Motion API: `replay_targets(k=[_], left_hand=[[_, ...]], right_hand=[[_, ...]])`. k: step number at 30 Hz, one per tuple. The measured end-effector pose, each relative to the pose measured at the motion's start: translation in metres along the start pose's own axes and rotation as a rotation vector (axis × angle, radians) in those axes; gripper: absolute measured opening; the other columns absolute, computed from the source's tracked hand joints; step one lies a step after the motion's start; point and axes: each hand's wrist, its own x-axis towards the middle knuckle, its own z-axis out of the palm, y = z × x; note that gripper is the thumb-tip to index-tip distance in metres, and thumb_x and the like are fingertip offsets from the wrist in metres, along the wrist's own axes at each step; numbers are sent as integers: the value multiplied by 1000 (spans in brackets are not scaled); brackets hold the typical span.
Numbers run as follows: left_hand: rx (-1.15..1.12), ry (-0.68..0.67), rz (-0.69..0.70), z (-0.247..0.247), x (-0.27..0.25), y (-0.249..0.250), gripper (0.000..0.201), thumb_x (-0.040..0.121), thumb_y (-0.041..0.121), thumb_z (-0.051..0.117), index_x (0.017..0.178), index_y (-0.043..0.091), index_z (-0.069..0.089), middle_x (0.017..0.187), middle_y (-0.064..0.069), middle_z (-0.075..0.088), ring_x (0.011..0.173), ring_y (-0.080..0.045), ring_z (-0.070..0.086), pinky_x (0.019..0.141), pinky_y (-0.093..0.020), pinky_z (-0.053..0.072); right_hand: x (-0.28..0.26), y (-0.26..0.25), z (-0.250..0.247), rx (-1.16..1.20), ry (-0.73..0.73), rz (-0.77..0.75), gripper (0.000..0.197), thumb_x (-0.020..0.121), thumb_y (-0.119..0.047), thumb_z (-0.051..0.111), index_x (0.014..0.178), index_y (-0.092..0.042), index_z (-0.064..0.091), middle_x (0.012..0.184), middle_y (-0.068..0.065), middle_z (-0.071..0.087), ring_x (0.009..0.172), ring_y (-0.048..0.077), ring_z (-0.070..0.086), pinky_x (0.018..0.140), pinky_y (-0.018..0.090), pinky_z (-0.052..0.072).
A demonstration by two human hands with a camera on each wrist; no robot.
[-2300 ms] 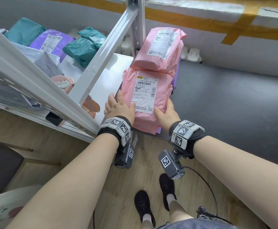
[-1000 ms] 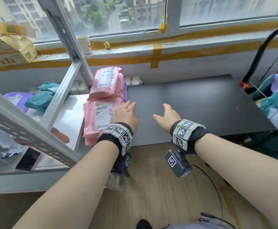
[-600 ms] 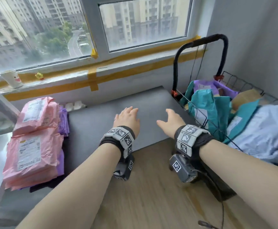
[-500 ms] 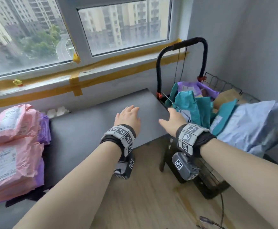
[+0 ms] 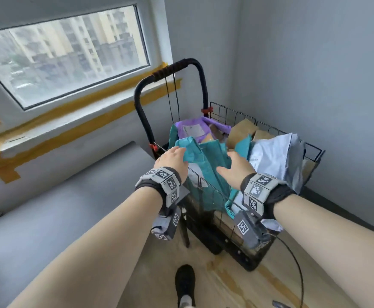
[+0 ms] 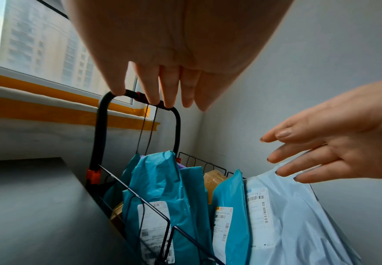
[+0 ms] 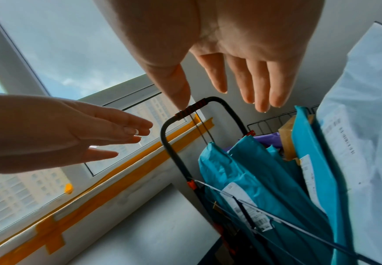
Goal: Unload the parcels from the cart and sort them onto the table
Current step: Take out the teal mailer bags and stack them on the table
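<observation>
Risk from here, as a judgement: teal parcels stand upright, packed tight between the cart wire wall and a pale grey parcel; pulling one by its slack top could drag a neighbour over the rim or snag plastic on wire. Slippery film, so a shallow pinch may slide off.

Left hand spread wide, fingers straight, above the teal tops; actual contact cannot be told. Right hand likewise spread, holding nothing. Cart parked at the right end of the grey desk, still full.
</observation>
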Motion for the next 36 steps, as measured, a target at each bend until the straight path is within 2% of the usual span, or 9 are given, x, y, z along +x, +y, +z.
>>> replay_targets(k=[4,9,16,18,20,23,28,32,36], left_hand=[[-29,-104,32,14,63,-5,47,95,18,43,142,13,37,151,-5,33,135,-25,37,111,-38,32],[-57,-176,47,25,137,-26,48,95,16,43,142,11,35,150,-6,31,133,-26,40,107,-36,35],[-12,-342,106,48,208,-54,58,92,13,50,146,14,28,150,-5,30,131,-25,42,104,-35,39],[-3,-407,115,57,219,-57,58,90,14,53,145,17,33,146,-6,37,129,-26,44,101,-33,40],[36,-435,131,64,225,-57,45,90,17,55,134,14,47,133,-10,51,118,-28,52,93,-31,43],[89,-420,125,68,230,-57,27,90,24,55,113,9,59,111,-12,61,100,-31,58,81,-32,46],[103,-395,72,62,227,-68,24,90,23,56,109,10,58,98,-9,63,96,-31,59,72,-28,41],[98,-329,29,47,215,-74,20,90,22,55,104,9,62,100,-9,64,95,-31,59,76,-30,45],[-16,-190,-45,30,210,-62,17,91,20,55,99,7,60,95,-10,62,86,-27,56,70,-29,40]], right_hand=[[47,5,-4,-1,43,93,58,92,-29,54,141,-7,33,137,16,46,122,32,48,97,34,40],[109,-3,5,-25,35,190,55,93,-27,54,141,-8,34,135,16,49,118,33,52,92,33,43],[166,-4,40,-16,-59,286,58,92,-29,54,144,-12,31,142,12,42,124,29,48,98,32,41],[174,0,45,-32,-87,306,57,93,-30,53,144,-14,32,140,12,45,123,29,49,98,33,42],[182,6,49,-44,-118,317,54,93,-30,52,142,-15,35,138,10,48,124,27,49,101,33,41],[195,12,52,-48,-151,298,47,94,-28,52,137,-14,43,138,7,50,126,25,49,103,32,39],[222,8,62,-51,-252,141,28,94,-16,48,114,-18,67,124,2,63,112,20,58,93,23,42],[236,0,77,-143,-407,83,33,97,-12,42,123,-15,62,134,3,57,123,23,52,102,25,40],[242,-6,66,-83,-232,32,25,94,-17,49,104,-11,72,114,7,69,108,25,61,88,26,47]])
